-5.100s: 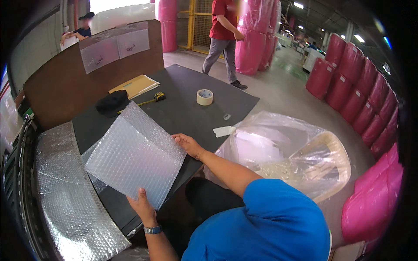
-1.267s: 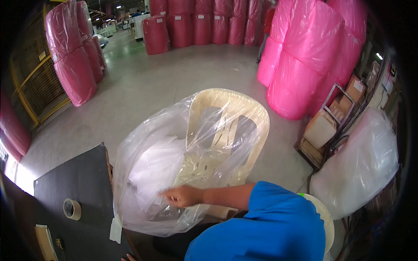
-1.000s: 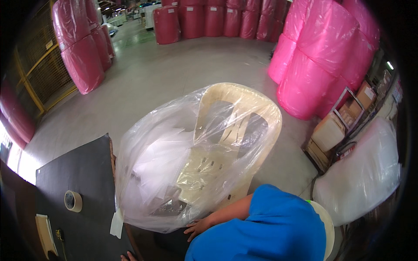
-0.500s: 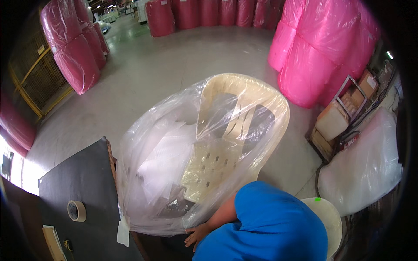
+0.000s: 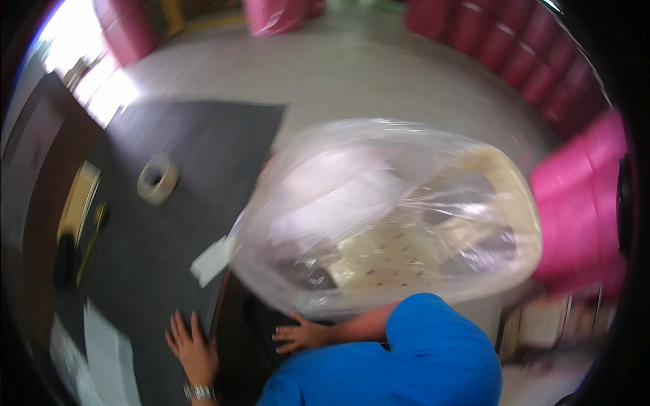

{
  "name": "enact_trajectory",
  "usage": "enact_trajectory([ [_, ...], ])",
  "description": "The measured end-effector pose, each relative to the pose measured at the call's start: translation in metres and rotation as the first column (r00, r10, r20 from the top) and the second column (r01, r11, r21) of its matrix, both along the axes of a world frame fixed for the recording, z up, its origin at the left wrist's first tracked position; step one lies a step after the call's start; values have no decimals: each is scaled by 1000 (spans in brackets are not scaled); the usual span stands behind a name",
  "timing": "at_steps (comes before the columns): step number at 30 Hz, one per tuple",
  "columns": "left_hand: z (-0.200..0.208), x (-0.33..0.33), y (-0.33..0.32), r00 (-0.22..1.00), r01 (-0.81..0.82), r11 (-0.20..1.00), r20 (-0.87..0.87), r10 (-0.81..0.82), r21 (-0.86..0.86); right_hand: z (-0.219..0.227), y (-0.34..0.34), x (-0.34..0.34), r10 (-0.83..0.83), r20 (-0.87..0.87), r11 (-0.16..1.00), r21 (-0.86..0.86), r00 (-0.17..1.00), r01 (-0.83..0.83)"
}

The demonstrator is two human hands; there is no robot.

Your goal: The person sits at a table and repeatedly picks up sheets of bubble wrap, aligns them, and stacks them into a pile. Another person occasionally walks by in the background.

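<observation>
A large clear plastic bag (image 5: 406,135) wraps a beige plastic chair (image 5: 389,260) and a white sheet of wrapping (image 5: 332,189), lying beside the dark table (image 5: 217,155). Below the bag's near edge is my right hand (image 5: 301,335), its fingers spread and nothing visible in it. My left hand (image 5: 195,352), with a metal watch at the wrist, is over the table's near right edge, fingers apart, holding nothing. A white strip (image 5: 213,260) runs from the bag's left edge onto the table. Motion blurs the picture.
On the table are a roll of tape (image 5: 147,193), a yellow-and-black tool (image 5: 100,216), a flat beige piece (image 5: 80,203) and a pale sheet (image 5: 112,358). Pink wrapped rolls (image 5: 575,203) stand at the right, with more at the back. Boxes (image 5: 542,321) sit at the lower right.
The view has swung left, so the table fills more of it and the bagged chair appears further right. My left hand has come into view; my right hand has moved away from the bag's edge.
</observation>
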State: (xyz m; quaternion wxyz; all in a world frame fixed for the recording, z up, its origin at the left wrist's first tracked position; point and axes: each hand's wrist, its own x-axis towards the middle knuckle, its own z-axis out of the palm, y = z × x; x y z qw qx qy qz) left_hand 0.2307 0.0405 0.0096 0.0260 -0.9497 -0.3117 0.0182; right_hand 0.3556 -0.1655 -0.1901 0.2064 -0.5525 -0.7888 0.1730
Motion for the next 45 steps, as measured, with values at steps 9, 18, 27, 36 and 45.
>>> enact_trajectory([
  [9,-13,-9,0,995,9,1000,97,-10,7,21,9,-10,-19,-55,997,-82,998,15],
  [18,-28,-19,6,991,33,996,124,-44,89,34,15,-32,-133,-14,986,-100,991,131],
  [27,-28,-78,-21,877,-6,996,478,-36,86,46,3,-47,-239,138,965,-73,961,250],
  [36,10,-238,-50,637,-491,869,656,405,-60,135,62,-64,-277,-392,854,-518,877,39],
  [45,50,-288,-45,327,-560,821,879,346,-114,237,271,-94,-424,-766,865,-501,484,-35],
])
